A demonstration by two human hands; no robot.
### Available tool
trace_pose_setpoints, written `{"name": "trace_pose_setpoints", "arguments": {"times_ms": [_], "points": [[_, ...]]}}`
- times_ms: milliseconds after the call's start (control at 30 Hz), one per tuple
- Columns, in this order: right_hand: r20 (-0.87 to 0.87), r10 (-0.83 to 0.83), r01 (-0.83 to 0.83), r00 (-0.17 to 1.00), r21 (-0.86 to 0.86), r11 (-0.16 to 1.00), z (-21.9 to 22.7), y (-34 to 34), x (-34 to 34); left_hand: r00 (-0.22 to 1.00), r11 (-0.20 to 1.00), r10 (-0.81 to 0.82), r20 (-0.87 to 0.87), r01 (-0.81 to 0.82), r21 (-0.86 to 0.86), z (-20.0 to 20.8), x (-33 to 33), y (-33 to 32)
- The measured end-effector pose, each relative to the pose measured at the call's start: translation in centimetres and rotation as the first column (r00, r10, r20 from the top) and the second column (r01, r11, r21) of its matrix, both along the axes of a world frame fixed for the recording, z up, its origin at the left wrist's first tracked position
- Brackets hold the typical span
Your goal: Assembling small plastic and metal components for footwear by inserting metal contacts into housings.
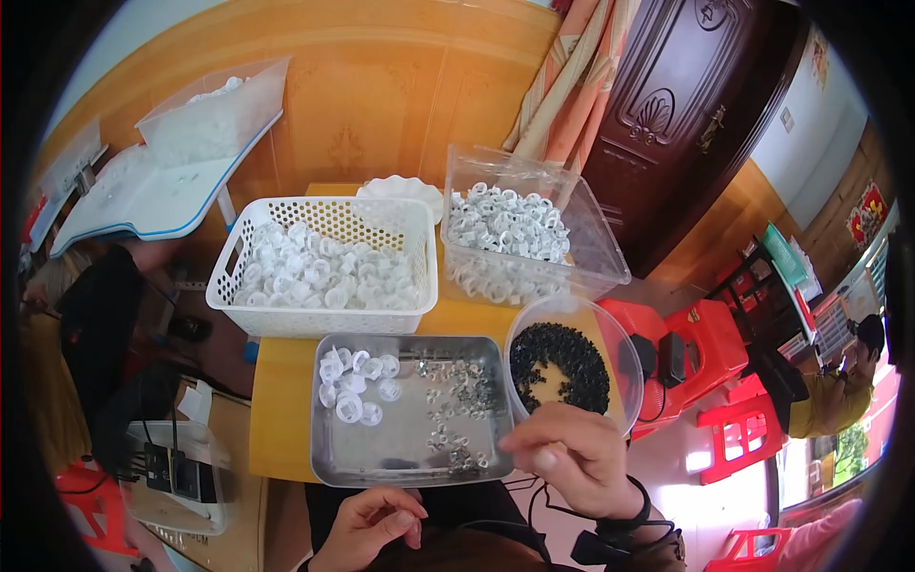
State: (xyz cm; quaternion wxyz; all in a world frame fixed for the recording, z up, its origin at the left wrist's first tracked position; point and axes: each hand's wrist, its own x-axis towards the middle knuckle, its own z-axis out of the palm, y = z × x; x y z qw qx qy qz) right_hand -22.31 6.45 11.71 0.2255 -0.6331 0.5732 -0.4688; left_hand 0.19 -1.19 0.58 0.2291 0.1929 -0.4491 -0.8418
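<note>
A shallow metal tray [412, 465] lies on the yellow table in front of me. White translucent plastic caps [353, 383] are grouped in its left part, and small shiny metal pieces [457, 391] are scattered over its right part. Below the tray's near edge is my left hand [374, 526], its fingers curled in and the thumb close to the forefinger; anything in them is too small to make out. My right hand [581, 462] is over the tray's right rim, beside a clear round tub [624, 367] of small black parts [562, 357]. Its fingers are curled, their contents hidden.
Behind the tray stand a white perforated basket [329, 322] of white caps and a clear bin [596, 272] of white ring-like parts. Red plastic stools [701, 343] are at the right. People sit at far left and far right. A box [229, 496] stands at lower left.
</note>
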Motion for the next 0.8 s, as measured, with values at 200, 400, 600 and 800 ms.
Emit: {"name": "trace_pose_setpoints", "arguments": {"times_ms": [200,400,600,800], "points": [[0.535,0.317,-0.097,0.784,-0.399,0.912,-0.7,1.6,-0.1,0.997,0.999,-0.031,0.066,0.029,0.027,0.3,-0.5,0.7],[0.797,0.227,-0.233,0.559,-0.112,0.966,-2.1,1.8,2.0,0.971,0.980,-0.200,0.127,0.195,0.050,0.8,-0.8,1.3],[0.916,-0.067,-0.359,0.395,0.221,0.907,-3.3,4.6,0.8,0.967,0.972,-0.237,0.098,0.235,0.027,0.7,-2.1,2.0],[0.845,-0.462,-0.393,0.269,0.535,0.748,-2.7,10.6,-0.8,0.985,0.999,-0.034,0.169,0.030,0.026,0.3,0.3,1.7]]}}
